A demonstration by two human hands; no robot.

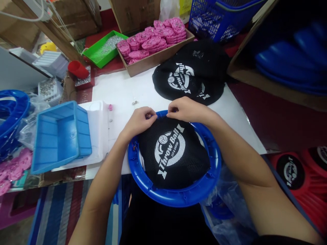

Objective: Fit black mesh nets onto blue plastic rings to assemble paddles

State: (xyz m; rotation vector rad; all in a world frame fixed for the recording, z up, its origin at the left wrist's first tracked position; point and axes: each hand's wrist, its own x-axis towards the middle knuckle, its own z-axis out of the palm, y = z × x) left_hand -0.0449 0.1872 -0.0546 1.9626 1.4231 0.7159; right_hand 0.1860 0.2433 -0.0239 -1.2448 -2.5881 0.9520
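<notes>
A blue plastic ring (176, 199) rests at the table's front edge, partly over my lap. Inside it lies a black mesh cloth (176, 153) printed "Throw Ball Fly & Catch" in white. My left hand (141, 119) pinches the cloth's upper edge at the ring's top, left of centre. Just to its right, my right hand (180, 108) pinches the same edge, thumb and index finger together. A short gap parts the two hands, where the ring's top rim shows. Further back lie more black printed cloths (191, 73) in a pile.
Behind are a cardboard tray (155, 61) of pink pieces, a green tray (102, 51) of small parts and a blue basket (217, 20). A light-blue bin (61, 136) stands left. An open carton (278, 90) with blue rings is at right, red discs (306, 180) below it.
</notes>
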